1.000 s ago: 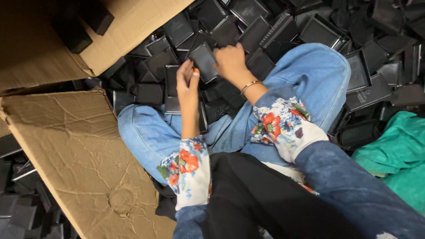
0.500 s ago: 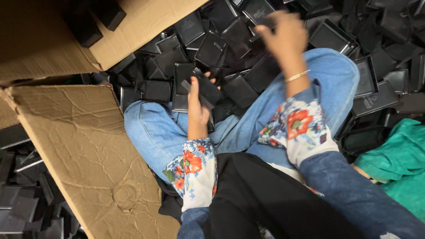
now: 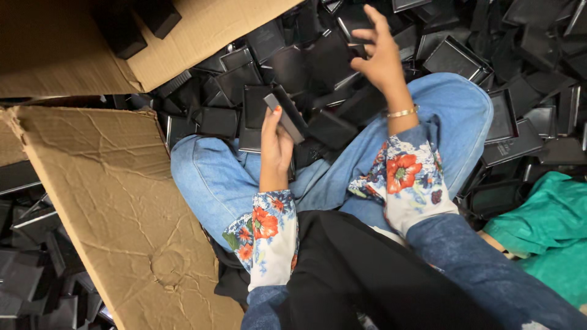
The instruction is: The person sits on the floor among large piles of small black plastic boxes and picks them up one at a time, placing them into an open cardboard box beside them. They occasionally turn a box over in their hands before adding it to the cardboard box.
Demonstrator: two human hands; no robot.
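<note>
I sit cross-legged in blue jeans amid a heap of small black box halves. My left hand point(image 3: 276, 143) grips a stack of flat black box pieces point(image 3: 285, 114), tilted, above my left knee point(image 3: 202, 177). My right hand point(image 3: 380, 56) is raised over the pile with its fingers spread, hovering by a black box piece point(image 3: 358, 18) that its fingertips touch or nearly touch; whether it holds it I cannot tell. A thin gold bracelet point(image 3: 402, 112) circles that wrist. Both sleeves have a floral print.
A large creased cardboard flap point(image 3: 116, 208) lies to my left, and another cardboard box wall point(image 3: 202, 30) stands at the top left. Black trays point(image 3: 507, 116) cover the floor all around. Green cloth point(image 3: 544, 232) lies at the right.
My right hand has risen up and away from my left hand, farther over the pile. My left hand has kept the black stack and tilted it.
</note>
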